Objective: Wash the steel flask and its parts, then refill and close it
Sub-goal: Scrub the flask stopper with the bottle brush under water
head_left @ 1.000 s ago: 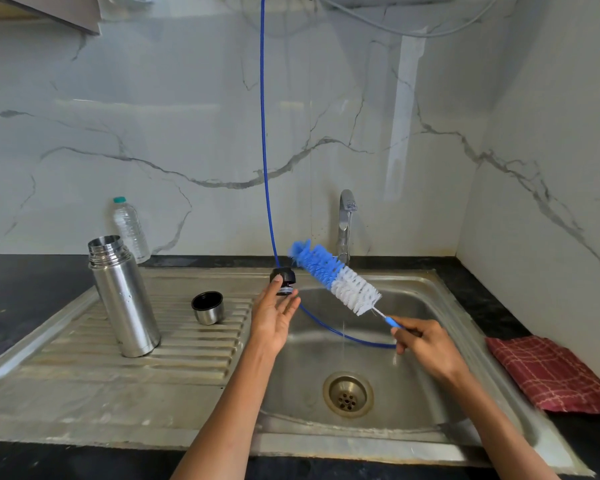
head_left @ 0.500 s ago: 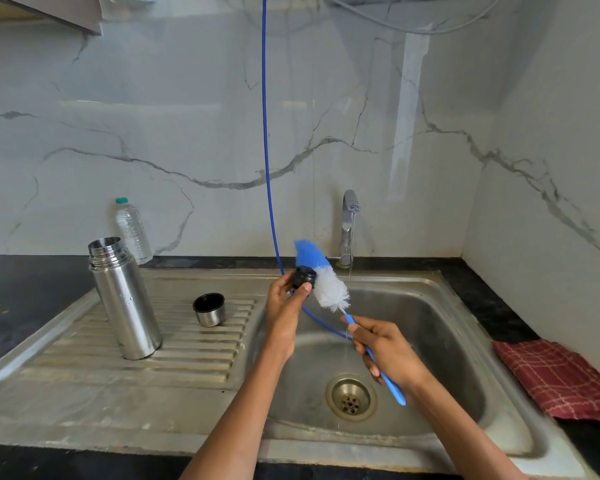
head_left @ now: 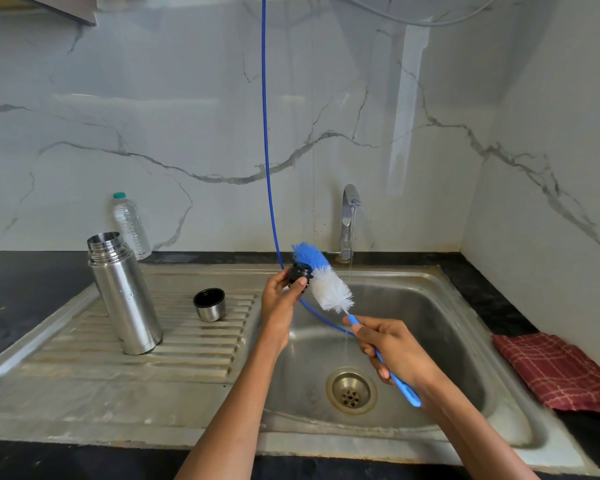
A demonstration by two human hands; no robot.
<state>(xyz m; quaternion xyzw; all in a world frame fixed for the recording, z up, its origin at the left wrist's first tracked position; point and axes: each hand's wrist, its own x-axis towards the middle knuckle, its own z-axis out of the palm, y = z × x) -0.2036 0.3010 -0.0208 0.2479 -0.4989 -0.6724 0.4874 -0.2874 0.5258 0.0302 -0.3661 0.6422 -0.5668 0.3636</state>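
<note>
The one camera sits on my head, looking forward and down over the stainless steel sink basin (head_left: 430, 306) toward the grey-veined white marble wall (head_left: 187, 116). It is close: my forearms enter from the bottom edge, with the black surface (head_left: 32, 278) spreading left.

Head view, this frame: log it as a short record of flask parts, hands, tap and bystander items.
flask body: steel flask upright and open on the drainboard
cup lid: steel cup on the drainboard, mouth up
stopper: black stopper gripped by left hand, bristles against it
brush: bottle brush, handle held by right hand
tap: faucet running thinly into the sink
bystanders: plastic bottle, red cloth
</note>
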